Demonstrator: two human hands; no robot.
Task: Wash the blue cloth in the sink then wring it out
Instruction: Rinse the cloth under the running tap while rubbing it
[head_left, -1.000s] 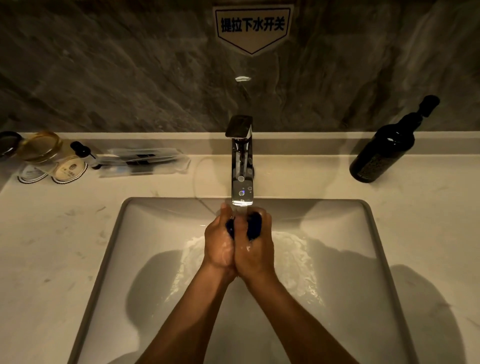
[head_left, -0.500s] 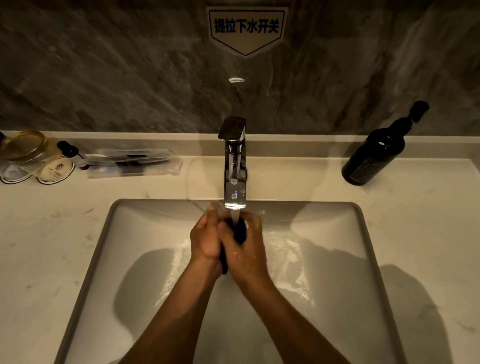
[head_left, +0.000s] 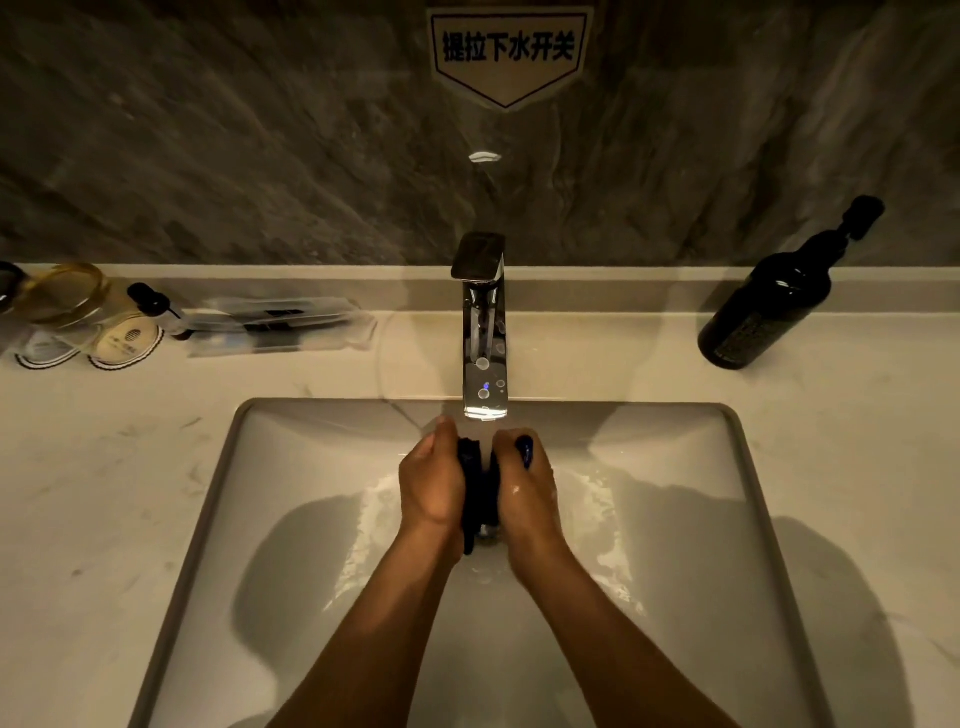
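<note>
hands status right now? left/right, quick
Left hand: closed, gripping the blue cloth under the running tap.
Right hand: closed, gripping the same cloth from the other side.

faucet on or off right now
On. A stream of water falls from the faucet spout onto the blue cloth between the hands, and water ripples across the sink.

The cloth (head_left: 480, 488) is deep blue, nearly black when wet. A white basin (head_left: 291, 467) sits in a pale, faintly veined countertop (head_left: 130, 467) beneath a grey marbled wall (head_left: 208, 130) (streaked diagonally). The faucet (head_left: 484, 332) is chrome, the pump bottle (head_left: 769, 306) black.
</note>
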